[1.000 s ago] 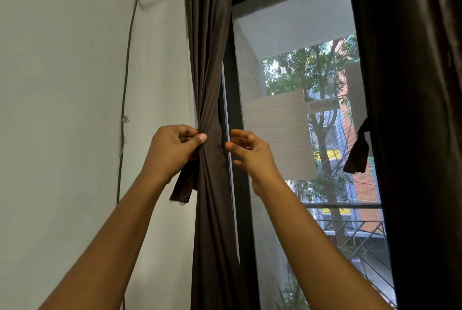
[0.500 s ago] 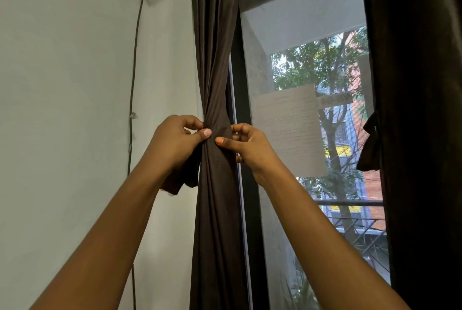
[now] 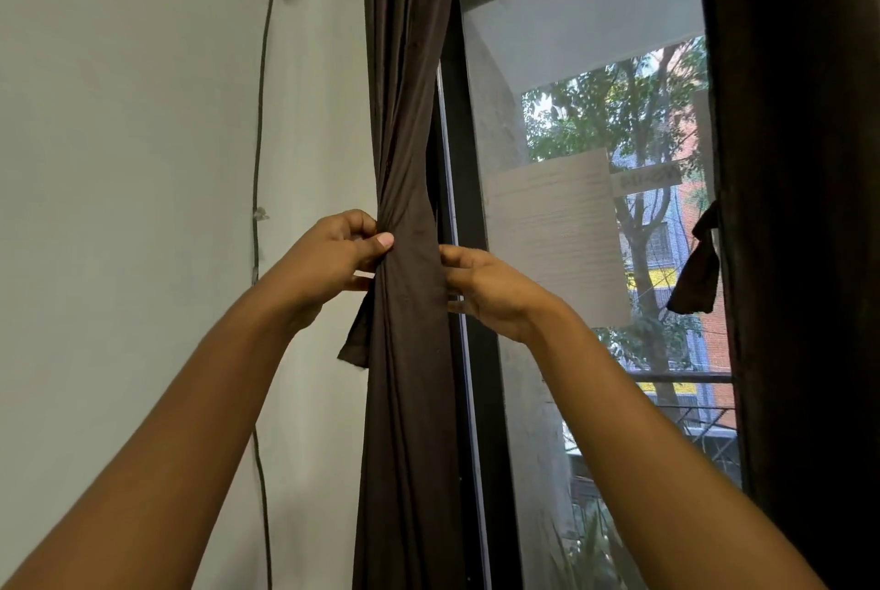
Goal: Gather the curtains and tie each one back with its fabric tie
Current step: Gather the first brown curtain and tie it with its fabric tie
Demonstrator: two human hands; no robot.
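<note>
Evidently both hands are at the left curtain (image 3: 405, 399), which is gathered into a narrow bunch. The left hand (image 3: 328, 256) has its grip pinched on the fabric tie (image 3: 356, 337), thumb on the cloth and one end hanging loose below. The right hand (image 3: 485, 285) has its grip curled round the bunch's other side, fingertips hidden. Tying looks midway; next the ends need drawing round and knotting. The window frame (image 3: 485, 423) just behind crowds the right fingers. Beyond, a cable (image 3: 259, 161) runs down the wall, a paper sheet (image 3: 557, 232) is on the glass, and the right curtain (image 3: 800, 208) hangs with its dangling tie (image 3: 697, 277).
</note>
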